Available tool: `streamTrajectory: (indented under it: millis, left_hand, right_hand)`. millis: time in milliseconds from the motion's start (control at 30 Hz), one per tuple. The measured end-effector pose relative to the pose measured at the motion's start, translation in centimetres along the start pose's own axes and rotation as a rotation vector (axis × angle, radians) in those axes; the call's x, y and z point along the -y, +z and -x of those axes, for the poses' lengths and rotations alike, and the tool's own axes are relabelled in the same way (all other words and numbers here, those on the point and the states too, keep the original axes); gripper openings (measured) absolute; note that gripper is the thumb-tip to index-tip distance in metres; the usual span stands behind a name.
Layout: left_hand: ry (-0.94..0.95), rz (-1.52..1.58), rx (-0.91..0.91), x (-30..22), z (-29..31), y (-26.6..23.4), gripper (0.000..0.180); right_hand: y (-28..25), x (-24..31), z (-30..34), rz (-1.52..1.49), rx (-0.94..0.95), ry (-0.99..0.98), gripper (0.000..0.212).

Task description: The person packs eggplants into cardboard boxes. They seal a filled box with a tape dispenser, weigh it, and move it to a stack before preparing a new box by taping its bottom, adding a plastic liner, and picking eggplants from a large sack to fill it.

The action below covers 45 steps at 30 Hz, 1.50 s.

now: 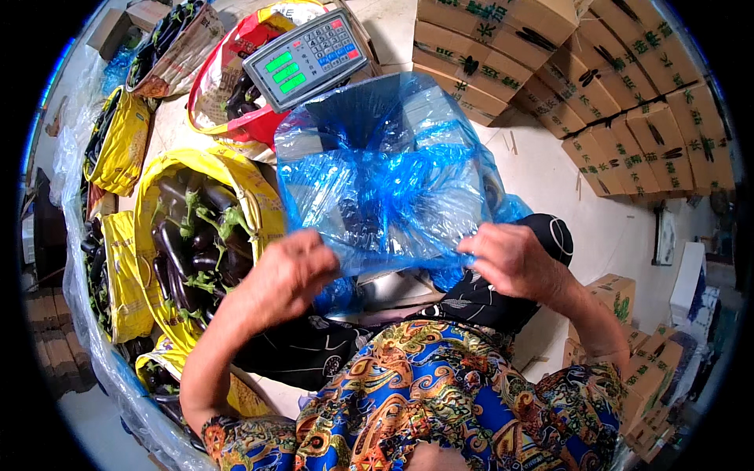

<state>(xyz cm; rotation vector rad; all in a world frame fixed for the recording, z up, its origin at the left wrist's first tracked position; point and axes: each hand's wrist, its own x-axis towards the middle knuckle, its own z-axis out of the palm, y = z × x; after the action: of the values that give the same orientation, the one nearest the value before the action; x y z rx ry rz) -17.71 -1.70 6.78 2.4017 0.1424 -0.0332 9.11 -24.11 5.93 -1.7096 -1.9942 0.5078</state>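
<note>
A blue plastic bag (385, 180) is gripped at its near edge by two hands, in front of the person's chest.

The fingers (314, 255) of the left hand (287, 275) are closed on the bag's lower left edge, and those of the right hand (514, 259) are pinched shut on its lower right edge; the bag is held spread between them, over a scale whose grey display head (310, 55) with three green readouts and a keypad is seen just behind it. To the left, at least four open yellow sacks (149, 228) of dark purple eggplants (192, 235) are stood, with one red-rimmed sack (228, 86) behind. At upper right, brown cardboard boxes (628, 86) with dark green print are stacked in rows on the floor (550, 188); more boxes are seen at lower right.
</note>
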Motion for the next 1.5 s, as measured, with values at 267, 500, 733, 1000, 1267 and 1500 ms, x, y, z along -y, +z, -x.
streamTrajectory:
  millis: [267, 500, 733, 1000, 1267, 1500]
  left_hand:
    - [-0.164, -0.342, 0.603, 0.9, 6.5, 8.0, 0.022]
    - [-0.396, -0.294, 0.587, 6.2, 6.3, 1.7, 0.017]
    - [-0.810, 0.830, -0.146, 9.1, 2.2, 1.3, 0.067]
    - [-0.629, 0.979, 0.000, 14.2, 3.4, 4.9, 0.038]
    - [-0.626, 0.886, 0.010, 16.5, 3.5, 9.0, 0.049]
    - [-0.754, 0.627, 0.169, 16.1, 5.5, 9.0, 0.036]
  right_hand:
    - [8.8, 1.0, 3.3, -0.147, 0.438, 0.074, 0.014]
    - [12.7, 1.8, 2.2, -0.241, 0.357, 0.125, 0.024]
    - [3.4, -2.7, -2.5, 0.193, -0.282, 0.206, 0.038]
    - [6.7, -6.6, -0.8, -0.001, 0.295, 0.503, 0.066]
    - [10.0, -7.9, -3.6, 0.301, 0.608, 0.519, 0.027]
    - [5.6, -3.6, -6.6, 0.559, 0.639, 0.251, 0.012]
